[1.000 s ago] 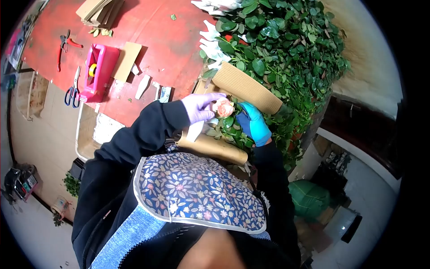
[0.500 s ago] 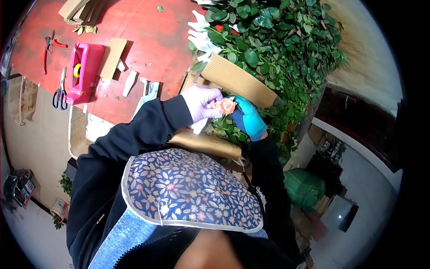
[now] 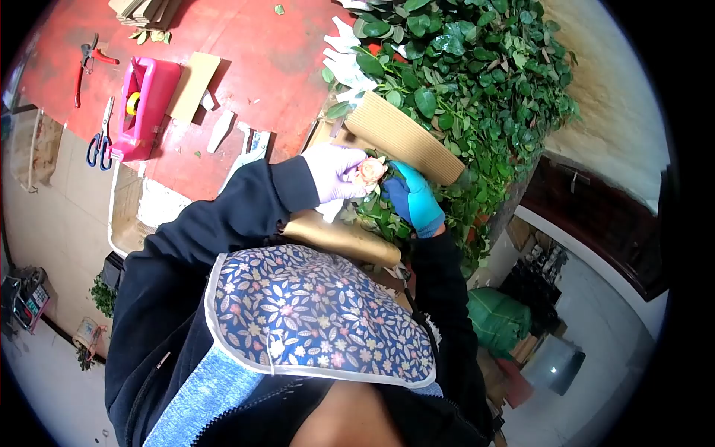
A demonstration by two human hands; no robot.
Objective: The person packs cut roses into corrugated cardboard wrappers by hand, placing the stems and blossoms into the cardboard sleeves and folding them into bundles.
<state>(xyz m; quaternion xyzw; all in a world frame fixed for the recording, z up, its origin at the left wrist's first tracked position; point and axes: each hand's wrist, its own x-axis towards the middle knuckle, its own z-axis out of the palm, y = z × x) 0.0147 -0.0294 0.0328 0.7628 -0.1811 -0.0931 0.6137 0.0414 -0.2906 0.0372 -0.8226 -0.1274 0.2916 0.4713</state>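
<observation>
A pink rose is between my two gloved hands, in front of my chest. My left hand, in a pale purple glove, has its fingers closed on the left side of the bloom. On the other side my right hand, in a blue glove, is wrapped round the leafy stem just below the flower. Green leaves hang under the hands. Corrugated cardboard lies just beyond them, and a brown paper roll is nearer my apron.
On the red table are a pink tape dispenser, scissors, red-handled pruners, a cardboard piece and stacked cardboard. A large heap of leafy stems fills the right side.
My left fingers have closed from an open pose onto the rose. My right hand keeps hold of the stem. The whole view has shifted slightly.
</observation>
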